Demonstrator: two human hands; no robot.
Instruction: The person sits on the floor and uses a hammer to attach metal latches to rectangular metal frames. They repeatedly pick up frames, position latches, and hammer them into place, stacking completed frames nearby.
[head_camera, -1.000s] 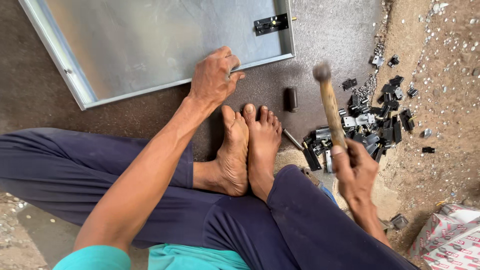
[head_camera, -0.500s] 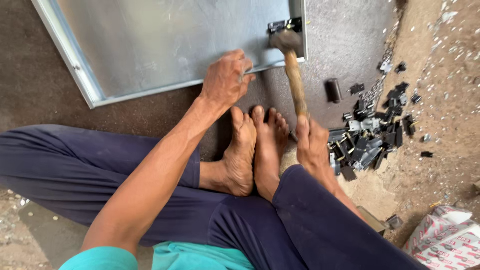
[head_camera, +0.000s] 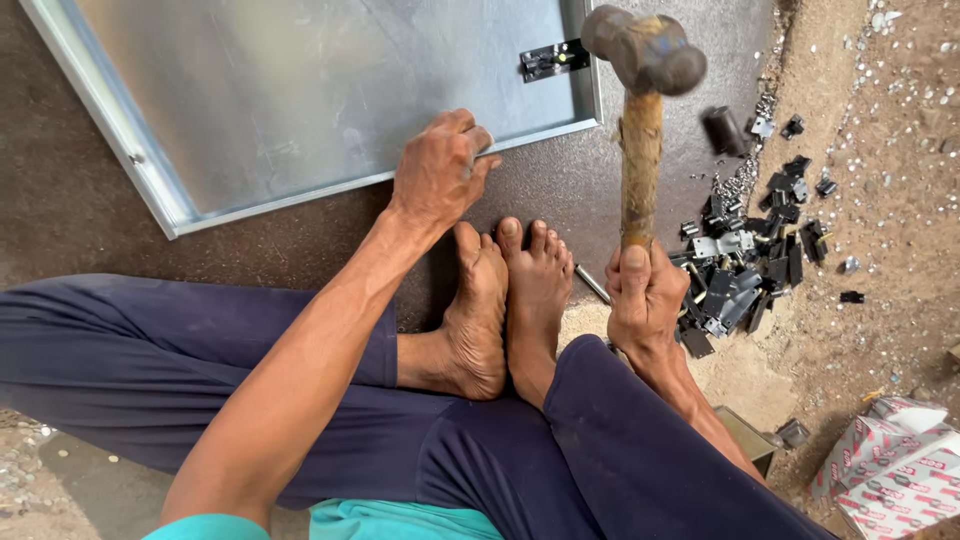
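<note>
The person sits on the floor (head_camera: 620, 180) with bare feet (head_camera: 510, 290) drawn in close to a metal sheet (head_camera: 320, 90) with a raised rim, which lies flat and runs off the frame's top edge. The left hand (head_camera: 438, 170) presses down on the sheet's near edge, its grip curled over the rim, seemingly to keep the panel from shifting. The right hand (head_camera: 645, 300) has its grip wrapped tight around the lower end of a hammer (head_camera: 640, 120) with a wooden handle; the head is raised just right of the sheet's near right corner, close to a small dark latch (head_camera: 553, 58) fixed there. Holding low on the handle looks meant to give more swing. A heap of small dark metal parts (head_camera: 750, 260) lies within easy reach by the right hand, and a red-and-white patterned carton (head_camera: 895, 470) sits at the frame's lower right.
</note>
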